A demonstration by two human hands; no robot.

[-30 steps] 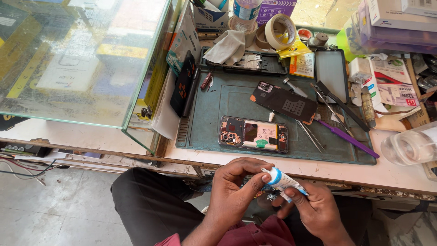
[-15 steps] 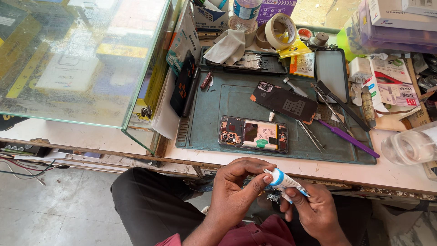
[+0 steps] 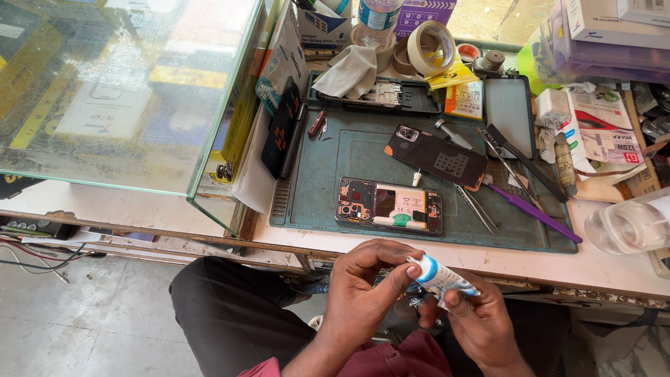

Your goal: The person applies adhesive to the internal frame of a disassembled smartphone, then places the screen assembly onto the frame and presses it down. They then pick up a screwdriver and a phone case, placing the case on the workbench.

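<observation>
Between both hands a small glossy white-and-blue plastic tube [image 3: 441, 276]; beyond them a matt teal rubbery work mat [image 3: 349, 157] and clear glossy glass case [image 3: 125, 91].

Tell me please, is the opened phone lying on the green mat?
Yes, the opened phone lies flat on the green mat, beyond both hands.

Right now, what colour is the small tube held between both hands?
The tube is white with a blue band near its tip, seen in the head view.
</observation>
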